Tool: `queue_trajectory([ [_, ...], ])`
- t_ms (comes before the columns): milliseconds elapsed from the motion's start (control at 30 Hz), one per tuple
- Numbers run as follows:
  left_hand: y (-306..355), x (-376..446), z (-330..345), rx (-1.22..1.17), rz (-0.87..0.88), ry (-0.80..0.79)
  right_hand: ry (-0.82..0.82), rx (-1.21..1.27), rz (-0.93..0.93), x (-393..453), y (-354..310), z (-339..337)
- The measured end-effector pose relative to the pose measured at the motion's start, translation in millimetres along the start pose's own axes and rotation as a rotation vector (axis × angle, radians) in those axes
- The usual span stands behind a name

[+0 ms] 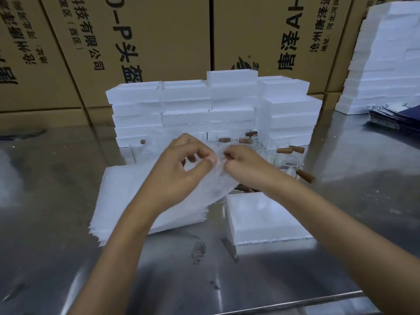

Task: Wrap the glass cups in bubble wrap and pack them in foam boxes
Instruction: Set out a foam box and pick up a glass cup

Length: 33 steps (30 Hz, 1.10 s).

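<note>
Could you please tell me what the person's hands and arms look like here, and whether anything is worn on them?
Both are bare: the left hand and the right hand have no gloves, and no rings, watch or bracelet can be seen. Both forearms are uncovered right down to the frame's lower edge, with no sleeve in view. Fingernails look short and unpainted.

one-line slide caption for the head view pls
Both hands, left and right, pinch a bubble wrap sheet above the steel table, glass cups and foam boxes behind.

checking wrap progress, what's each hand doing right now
Left hand: pinching the bubble wrap sheet.
Right hand: pinching the same sheet.
</note>
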<state>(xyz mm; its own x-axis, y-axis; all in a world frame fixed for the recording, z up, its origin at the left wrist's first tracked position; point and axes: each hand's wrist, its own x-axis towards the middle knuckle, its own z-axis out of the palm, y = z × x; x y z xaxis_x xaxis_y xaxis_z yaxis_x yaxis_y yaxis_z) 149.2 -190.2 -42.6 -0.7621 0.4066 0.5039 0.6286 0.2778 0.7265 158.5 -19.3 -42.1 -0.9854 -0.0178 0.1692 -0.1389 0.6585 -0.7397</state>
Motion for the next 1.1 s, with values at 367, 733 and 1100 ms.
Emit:
queue_trajectory([
  [367, -14, 14, -34, -0.032, -0.134, 0.456, -0.239, 0.785, 0.125, -3, 12, -6],
  [733, -32, 13, -1, -0.589, -0.348, 0.086, -0.383, 1.119, 0.087, -16, 32, -7],
  [1100, -4, 18, 49, -0.892, -0.529, -0.101, -0.231, 0.812, 0.122, -56, 38, -32],
])
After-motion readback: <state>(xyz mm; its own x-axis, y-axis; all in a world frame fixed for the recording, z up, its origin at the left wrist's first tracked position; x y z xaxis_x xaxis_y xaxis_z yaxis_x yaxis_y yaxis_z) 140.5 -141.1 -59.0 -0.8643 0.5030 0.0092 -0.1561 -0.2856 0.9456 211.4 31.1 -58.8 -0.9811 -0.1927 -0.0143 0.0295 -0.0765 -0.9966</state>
